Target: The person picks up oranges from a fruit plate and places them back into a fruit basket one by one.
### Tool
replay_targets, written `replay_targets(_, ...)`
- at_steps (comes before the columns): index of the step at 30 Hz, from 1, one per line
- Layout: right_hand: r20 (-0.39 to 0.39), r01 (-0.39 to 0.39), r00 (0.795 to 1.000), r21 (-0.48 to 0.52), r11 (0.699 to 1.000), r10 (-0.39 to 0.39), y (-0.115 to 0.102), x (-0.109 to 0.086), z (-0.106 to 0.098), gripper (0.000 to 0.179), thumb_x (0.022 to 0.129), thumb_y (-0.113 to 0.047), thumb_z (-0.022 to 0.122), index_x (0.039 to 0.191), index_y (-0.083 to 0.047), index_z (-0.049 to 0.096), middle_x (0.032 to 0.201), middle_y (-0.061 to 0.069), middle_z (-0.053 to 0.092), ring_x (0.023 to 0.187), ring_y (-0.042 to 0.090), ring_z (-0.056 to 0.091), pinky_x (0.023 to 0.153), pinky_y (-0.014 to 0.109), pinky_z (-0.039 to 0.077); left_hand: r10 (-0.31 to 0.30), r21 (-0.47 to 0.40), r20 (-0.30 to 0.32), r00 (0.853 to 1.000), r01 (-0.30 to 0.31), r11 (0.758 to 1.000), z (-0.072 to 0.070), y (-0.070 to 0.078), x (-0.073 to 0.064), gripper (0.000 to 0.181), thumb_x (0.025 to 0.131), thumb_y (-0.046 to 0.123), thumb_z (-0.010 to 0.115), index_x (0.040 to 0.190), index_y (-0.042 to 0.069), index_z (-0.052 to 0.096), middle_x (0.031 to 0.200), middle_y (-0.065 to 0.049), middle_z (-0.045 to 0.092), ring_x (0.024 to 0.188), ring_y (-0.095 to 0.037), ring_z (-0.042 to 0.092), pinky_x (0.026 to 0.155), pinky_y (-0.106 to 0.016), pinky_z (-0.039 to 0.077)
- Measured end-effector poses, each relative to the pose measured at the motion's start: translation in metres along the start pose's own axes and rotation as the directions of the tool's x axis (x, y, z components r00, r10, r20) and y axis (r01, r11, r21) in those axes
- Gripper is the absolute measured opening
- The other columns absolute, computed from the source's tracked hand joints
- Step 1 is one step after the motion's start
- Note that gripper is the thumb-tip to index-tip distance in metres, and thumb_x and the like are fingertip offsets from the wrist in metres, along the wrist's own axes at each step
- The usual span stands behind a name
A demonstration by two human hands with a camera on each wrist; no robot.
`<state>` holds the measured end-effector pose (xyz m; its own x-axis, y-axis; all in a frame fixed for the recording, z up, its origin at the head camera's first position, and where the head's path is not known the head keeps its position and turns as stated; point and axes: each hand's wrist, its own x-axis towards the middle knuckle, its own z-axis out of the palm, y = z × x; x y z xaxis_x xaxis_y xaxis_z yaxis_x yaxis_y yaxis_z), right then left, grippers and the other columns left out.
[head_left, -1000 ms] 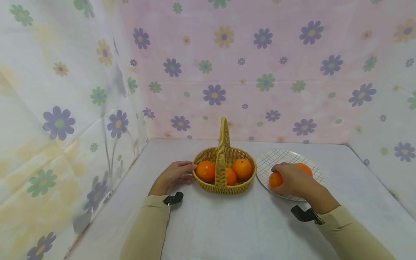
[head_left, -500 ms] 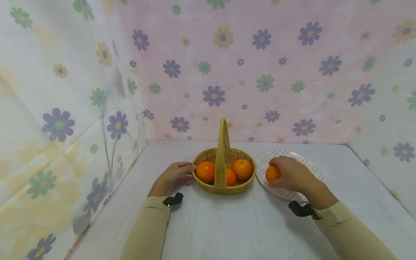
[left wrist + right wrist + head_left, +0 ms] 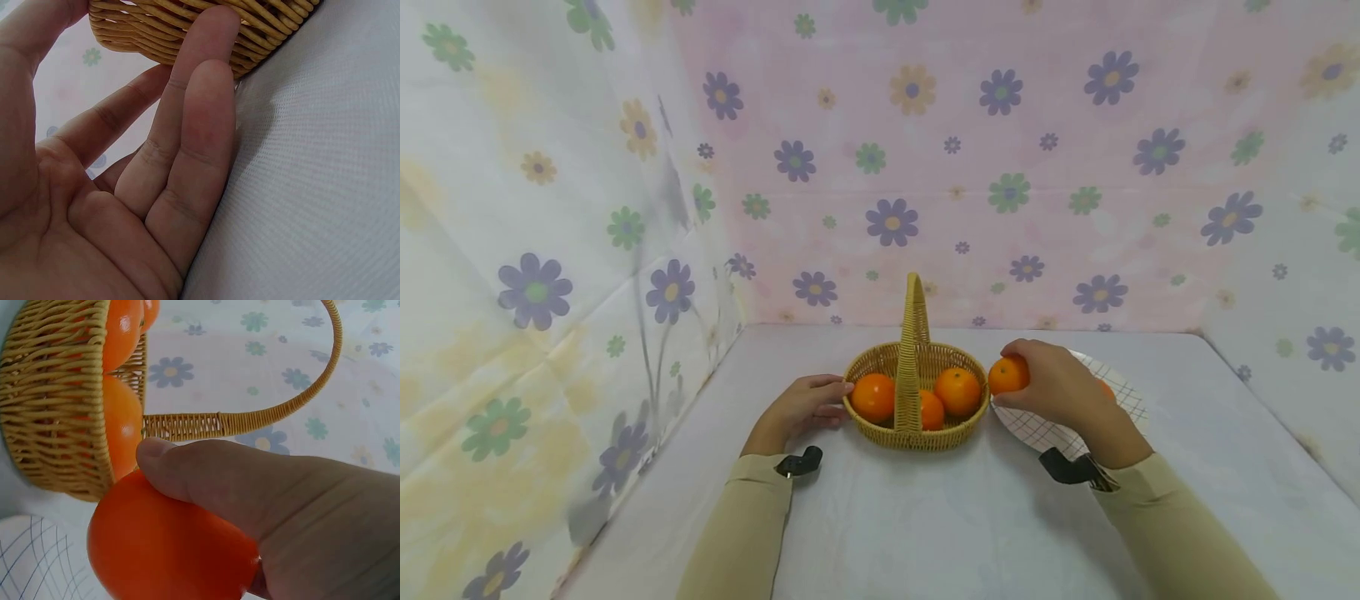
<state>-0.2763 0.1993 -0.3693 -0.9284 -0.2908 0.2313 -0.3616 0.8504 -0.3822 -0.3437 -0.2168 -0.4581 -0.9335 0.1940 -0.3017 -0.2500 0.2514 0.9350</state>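
Observation:
My right hand (image 3: 1056,387) grips an orange (image 3: 1008,375) between thumb and fingers, just off the right end of a wicker basket (image 3: 891,437) with a tall hoop handle. In the right wrist view the held orange (image 3: 172,544) is close to the basket's rim. Several oranges are inside, among them one at the left (image 3: 873,397) and one at the right (image 3: 958,392). With fairly straight fingers, my left hand (image 3: 797,408) touches the basket's left end; the left wrist view has those fingers (image 3: 209,119) against the woven side (image 3: 275,25).
To the right of the basket lies a white plate (image 3: 1120,392) with a grid pattern, partly under my right hand. Another orange (image 3: 1106,389) on it is mostly hidden by that hand. Flower-print cloth (image 3: 895,167) walls off the back and both sides of the white table (image 3: 917,525).
My right hand has lifted the orange off the plate and carried it left, up to the basket's right end. The left hand stays at the basket, which has not moved.

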Motion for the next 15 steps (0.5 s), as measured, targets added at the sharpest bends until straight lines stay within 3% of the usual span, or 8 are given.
replay_targets(15,-0.070,0.009,0.998,0.098,0.995,-0.002,-0.022,0.022,0.008,0.066,0.081,-0.037,0.088,0.135,-0.011,0.060,0.122,0.010,0.069,0.101,0.029,0.064,0.088,0.048,0.058,0.027,-0.021,0.033,0.999,-0.026,0.999,-0.002,-0.004,0.002,0.075,0.081,0.053,0.086,0.139,0.011,0.063,0.124,-0.010,0.073,0.097,-0.025,0.077,0.082,-0.035,0.063)
